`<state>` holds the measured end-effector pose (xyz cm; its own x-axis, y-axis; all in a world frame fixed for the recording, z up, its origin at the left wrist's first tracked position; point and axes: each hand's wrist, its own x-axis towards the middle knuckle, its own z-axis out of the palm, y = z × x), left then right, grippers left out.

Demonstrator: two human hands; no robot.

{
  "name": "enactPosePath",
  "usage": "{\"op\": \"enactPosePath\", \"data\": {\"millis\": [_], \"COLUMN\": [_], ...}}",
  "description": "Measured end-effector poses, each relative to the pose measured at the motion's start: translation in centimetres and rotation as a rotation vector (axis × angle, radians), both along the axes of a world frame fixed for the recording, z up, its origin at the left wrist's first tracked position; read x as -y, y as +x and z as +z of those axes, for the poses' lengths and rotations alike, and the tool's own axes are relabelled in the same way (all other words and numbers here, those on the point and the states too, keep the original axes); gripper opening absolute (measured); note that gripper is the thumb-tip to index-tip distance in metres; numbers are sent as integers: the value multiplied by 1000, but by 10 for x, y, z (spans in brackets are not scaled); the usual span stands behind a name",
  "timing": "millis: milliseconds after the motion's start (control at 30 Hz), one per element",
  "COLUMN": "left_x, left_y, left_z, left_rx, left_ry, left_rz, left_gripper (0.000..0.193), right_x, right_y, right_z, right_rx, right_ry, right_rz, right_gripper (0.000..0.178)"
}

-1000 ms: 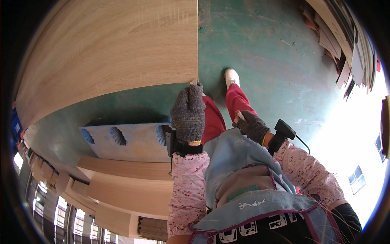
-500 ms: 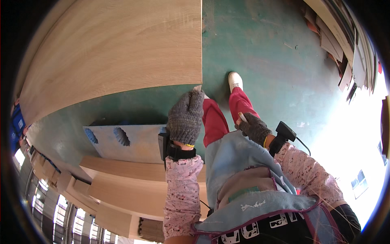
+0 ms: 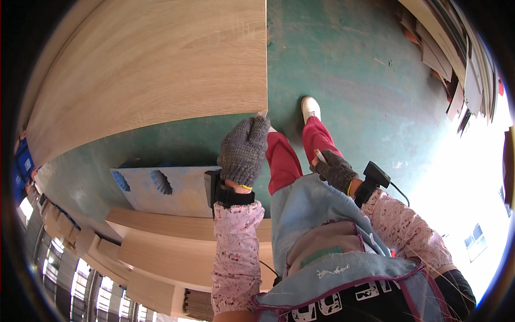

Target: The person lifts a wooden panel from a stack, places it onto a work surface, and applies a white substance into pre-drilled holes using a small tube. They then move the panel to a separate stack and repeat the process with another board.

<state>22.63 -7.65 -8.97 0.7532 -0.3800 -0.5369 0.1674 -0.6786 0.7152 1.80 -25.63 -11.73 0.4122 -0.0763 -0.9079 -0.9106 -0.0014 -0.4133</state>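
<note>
At the upper left lies a broad wood-grain board (image 3: 161, 59), its near edge bowing away to the left through the lens and its right edge running straight out past the top of the view. Its far side is cut off, so I cannot tell which way its long axis runs. Below the near edge, apart from it, sits a blue-grey block (image 3: 188, 189) with round ribbed hollows, and nearer the person are pale planks (image 3: 166, 253).

The left hand (image 3: 244, 152), in a grey knitted glove with a black strap (image 3: 236, 198) at the wrist, is at the board's near right corner. Its fingers are curled, the tips meeting that corner; whether they pinch the board or some small thing there, I cannot tell. From this hand the board stretches forward and to the left.

Right of the corner is bare green floor (image 3: 365, 80), with a white shoe (image 3: 310, 108) on it. The right hand (image 3: 337, 170), also gloved, is closed around a small pale stick (image 3: 320, 155) that pokes out toward the front. It is well apart from the board, back and to the right of the corner; the left hand is much the nearer. At the far right, more boards stand in a stack (image 3: 475, 86).
</note>
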Motion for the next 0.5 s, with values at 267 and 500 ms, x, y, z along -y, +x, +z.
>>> {"op": "enactPosePath", "data": {"millis": [267, 500], "left_x": [-4, 0], "left_y": [-7, 4], "left_z": [7, 10], "left_rx": [146, -105], "left_ry": [60, -92], "left_rz": [-92, 41], "left_gripper": [34, 33], "right_x": [-1, -2], "right_y": [14, 25], "right_z": [11, 24], "right_rx": [-11, 48], "right_ry": [-1, -56], "right_rz": [-6, 40], "right_gripper": [18, 32]}}
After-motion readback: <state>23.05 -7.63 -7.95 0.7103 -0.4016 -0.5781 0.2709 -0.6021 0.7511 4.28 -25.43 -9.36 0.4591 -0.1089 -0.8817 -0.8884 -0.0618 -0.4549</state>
